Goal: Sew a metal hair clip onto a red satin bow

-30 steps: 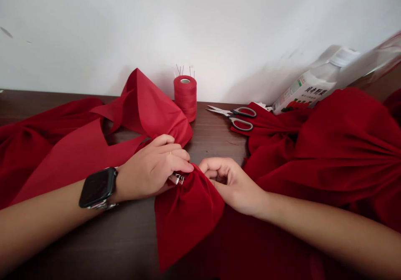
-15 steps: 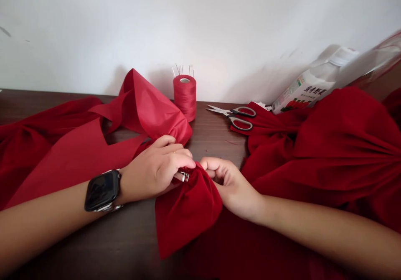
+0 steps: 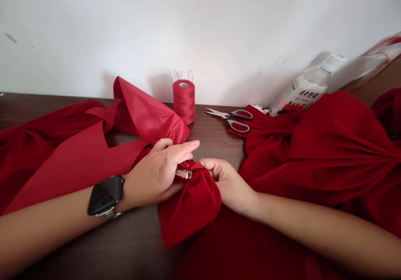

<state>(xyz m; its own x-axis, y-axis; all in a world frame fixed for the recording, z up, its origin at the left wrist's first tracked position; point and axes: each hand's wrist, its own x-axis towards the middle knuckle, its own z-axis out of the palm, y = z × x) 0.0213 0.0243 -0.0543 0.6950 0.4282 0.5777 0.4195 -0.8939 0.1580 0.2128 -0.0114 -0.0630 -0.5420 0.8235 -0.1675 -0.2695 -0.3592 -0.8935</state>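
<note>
Left hand (image 3: 156,173) holds a silver metal clip (image 3: 184,173) against the gathered red fabric bow (image 3: 191,200), index finger extended. Right hand (image 3: 227,184) is fisted around the gather from the other side, at the dark wooden table's (image 3: 125,246) near-centre. Thread spool (image 3: 183,100) and scissors (image 3: 233,119) sit behind.

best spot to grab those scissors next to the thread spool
Take the scissors by the grey handle loops at their right end, which rest on the red fabric; the blades point left toward the thread spool. Probably come from above and the near side, since the wall is close behind.
</note>
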